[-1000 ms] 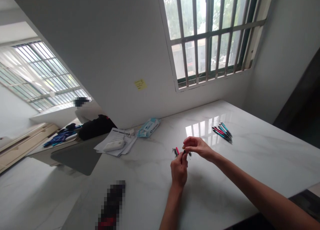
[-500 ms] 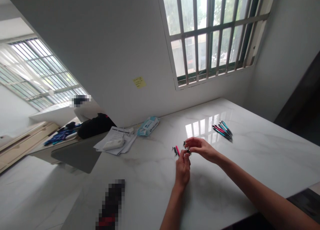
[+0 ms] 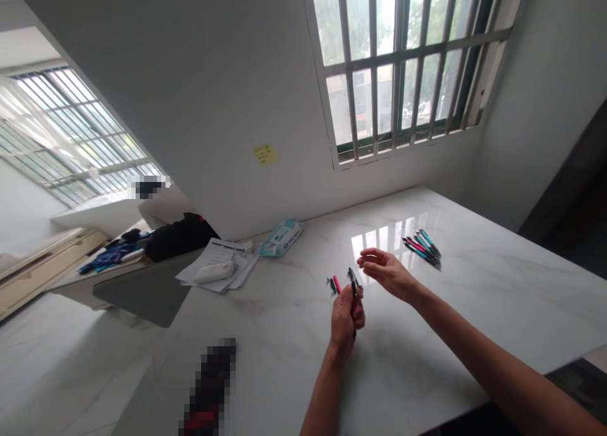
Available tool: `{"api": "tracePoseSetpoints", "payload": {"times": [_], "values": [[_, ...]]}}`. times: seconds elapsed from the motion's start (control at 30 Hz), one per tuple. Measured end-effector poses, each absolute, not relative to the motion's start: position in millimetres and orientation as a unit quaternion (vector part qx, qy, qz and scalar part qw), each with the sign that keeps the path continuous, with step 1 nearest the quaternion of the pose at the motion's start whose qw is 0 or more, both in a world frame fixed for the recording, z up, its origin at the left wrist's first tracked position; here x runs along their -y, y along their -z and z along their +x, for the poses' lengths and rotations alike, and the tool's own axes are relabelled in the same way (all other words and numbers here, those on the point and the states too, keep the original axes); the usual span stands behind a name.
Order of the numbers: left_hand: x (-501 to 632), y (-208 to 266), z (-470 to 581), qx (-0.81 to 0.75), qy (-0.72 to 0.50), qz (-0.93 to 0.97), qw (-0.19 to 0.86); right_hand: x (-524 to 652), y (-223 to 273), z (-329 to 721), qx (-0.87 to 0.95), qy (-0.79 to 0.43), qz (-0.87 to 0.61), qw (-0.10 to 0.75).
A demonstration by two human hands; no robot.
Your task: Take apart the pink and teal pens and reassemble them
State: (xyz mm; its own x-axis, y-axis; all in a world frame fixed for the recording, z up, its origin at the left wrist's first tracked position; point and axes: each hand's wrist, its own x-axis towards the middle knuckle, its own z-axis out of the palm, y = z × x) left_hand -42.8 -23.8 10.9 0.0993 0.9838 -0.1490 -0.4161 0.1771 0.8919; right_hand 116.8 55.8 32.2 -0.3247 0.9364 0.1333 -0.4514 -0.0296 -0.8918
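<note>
My left hand (image 3: 345, 314) is closed around a dark pen (image 3: 353, 289), held roughly upright with its lower end showing below the fingers. Just beyond and to the right hovers my right hand (image 3: 387, 275), fingers stretched out and apart, with nothing visible in them. On the table past the left hand lie a red pen part (image 3: 336, 284) and a black one (image 3: 332, 285) side by side. Another dark, slim pen piece (image 3: 351, 275) rests between the two hands, partly hidden by the left one. Small bits beside these are too tiny to name.
A bundle of teal, red and dark pens (image 3: 422, 248) lies farther right on the marble-patterned table (image 3: 497, 284). Against the wall sits a blue-white wipes packet (image 3: 282, 238), with papers (image 3: 227, 283) and a white device (image 3: 215, 270) beside it. Another person is at the far left.
My right hand has drawn away from the left, up and slightly right, with its fingers opening out. The pen in my left hand now shows more plainly.
</note>
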Motion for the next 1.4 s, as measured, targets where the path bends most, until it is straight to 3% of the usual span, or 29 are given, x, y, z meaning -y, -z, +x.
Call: {"api": "tracePoseSetpoints", "payload": {"times": [0.13, 0.3, 0.43, 0.73, 0.83, 0.93, 1.03, 1.23, 1.4], "values": [[19.3, -11.8, -48.6, -0.405, -0.589, 0.336, 0.613, -87.3, -22.4, 123.3, 0.558, -0.535, -0.350, 0.529], [14.3, -8.9, -49.5, -0.408, -0.627, 0.343, 0.568, -112.7, 4.1, 121.0, 0.678, -0.361, -0.470, 0.436], [12.5, -4.9, -49.6, -0.405, -0.640, 0.339, 0.558, -116.4, 20.1, 112.5, 0.721, -0.293, -0.499, 0.382], [12.3, 1.4, -50.8, -0.434, -0.601, 0.366, 0.562, -102.5, 8.4, 114.8, 0.726, -0.281, -0.493, 0.388], [13.5, 3.4, -49.8, -0.464, -0.579, 0.409, 0.532, -78.7, -11.5, 114.5, 0.737, -0.368, -0.418, 0.384], [18.0, 1.3, -49.5, -0.504, -0.543, 0.479, 0.471, -53.3, -29.2, 113.7, 0.758, -0.465, -0.333, 0.313], [25.3, -4.3, -49.3, -0.531, -0.486, 0.579, 0.383, -35.1, -38.4, 111.1, 0.778, -0.441, -0.348, 0.282], [32.2, -7.8, -45.9, -0.556, -0.415, 0.666, 0.273, -20.5, -42.0, 102.4, 0.775, -0.397, -0.379, 0.314], [28.2, -7.1, -44.5, -0.584, -0.388, 0.659, 0.272, -15.1, -45.1, 102.6, 0.778, -0.401, -0.366, 0.317]]}}
